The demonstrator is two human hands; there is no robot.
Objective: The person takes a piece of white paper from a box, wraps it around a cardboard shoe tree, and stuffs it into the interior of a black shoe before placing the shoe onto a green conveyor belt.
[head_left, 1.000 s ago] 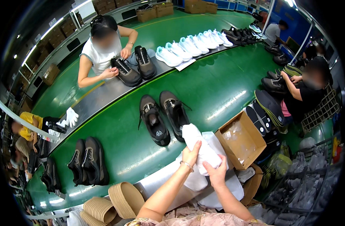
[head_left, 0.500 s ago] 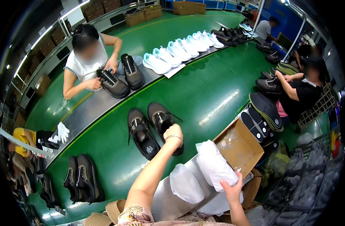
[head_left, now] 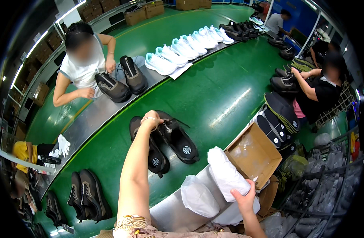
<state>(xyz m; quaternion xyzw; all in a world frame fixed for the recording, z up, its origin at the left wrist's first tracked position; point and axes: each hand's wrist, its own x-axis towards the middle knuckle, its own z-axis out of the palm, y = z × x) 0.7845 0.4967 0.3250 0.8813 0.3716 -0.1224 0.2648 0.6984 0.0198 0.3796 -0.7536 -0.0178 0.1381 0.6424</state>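
A pair of dark grey-brown lace-up shoes lies on the green surface ahead of me. My left hand reaches over the left shoe, its fingers curled down at the tongue and laces, partly hidden. The right shoe lies close beside it, with a round pale mark on its insole. In my right hand is a white paper-wrapped bundle, gripped at its near end, thumb on top. Another white wrapped bundle rests on the metal ledge to its left.
An open cardboard box stands at the right, near stacked dark insoles. More dark shoes stand at the left. White sneakers line the far metal ledge, where a person handles dark shoes. Another person works at right.
My left hand has moved from the right shoe's opening leftward and away, onto the left shoe. Both shoes have shifted and turned. My right hand keeps hold of the wrapped bundle.
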